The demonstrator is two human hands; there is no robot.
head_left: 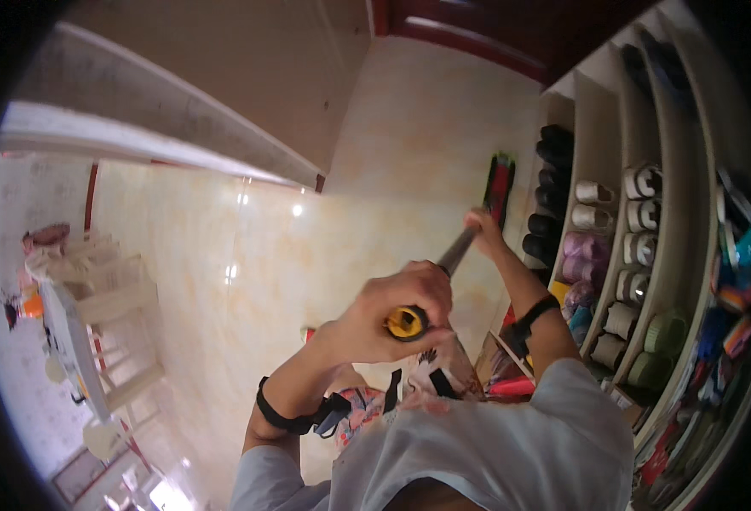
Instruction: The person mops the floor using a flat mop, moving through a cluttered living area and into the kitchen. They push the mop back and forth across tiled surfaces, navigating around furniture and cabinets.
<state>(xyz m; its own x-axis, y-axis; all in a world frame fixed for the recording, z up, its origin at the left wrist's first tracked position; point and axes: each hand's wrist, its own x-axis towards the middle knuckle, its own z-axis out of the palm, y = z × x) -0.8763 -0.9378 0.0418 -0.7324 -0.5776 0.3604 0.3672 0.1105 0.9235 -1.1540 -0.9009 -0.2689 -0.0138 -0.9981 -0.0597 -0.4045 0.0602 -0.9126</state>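
A broom with a dark handle (458,252) slants away from me. Its yellow end cap (406,323) shows at the top, inside the fist of my left hand (384,305). Lower on the same handle, my right hand (482,230) is wrapped round it with the arm stretched forward. The red and green broom head (499,183) is at the floor beside the foot of the shoe rack. The broom's bristles are too small to make out clearly.
Along the right, a shoe rack (601,153) holds black shoes (548,183), white shoes (644,213) and green slippers (650,369). A pale door or panel (222,68) stands at the upper left. White chairs (124,294) and a table are at the left, on the tiled floor (213,298).
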